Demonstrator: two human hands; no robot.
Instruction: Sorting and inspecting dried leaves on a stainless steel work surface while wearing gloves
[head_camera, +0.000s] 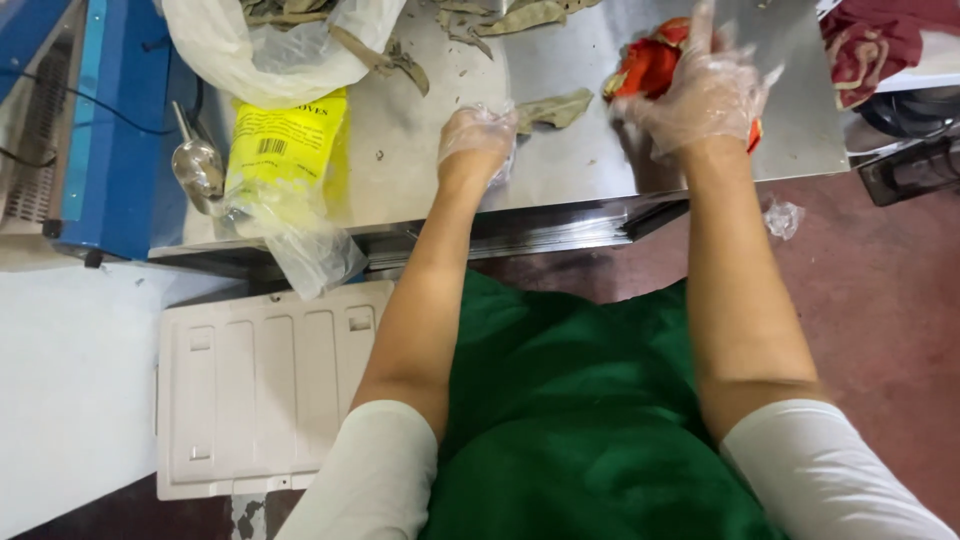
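While leaning over the shiny stainless-steel counter (560, 180), works with both hands in thin clear disposable gloves. Pinches one end of a dried grey-green leaf (558, 108) with the left hand (478, 140), fingers curled together on it, the leaf lying flat on the counter and pointing toward the other hand. Grips a crumpled red and gold foil packet (648, 68) with the right hand (705, 95), fingers spread over the top of it and bent down around it; slightly blurred, so hard to tell how firmly.

As for progress: just this one leaf in hand, close beside the packet but not in it. Cannot tell whether the packet's mouth is open or how full it is. Plenty more of the same dried leaves (500, 18) scattered at the far edge of the counter, and more again in the open white plastic bag (270, 50) at the far left.

Nearby on the left: a yellow packet in a clear wrapper (285, 150), a small metal scoop (198, 165), and a blue machine (110, 130).
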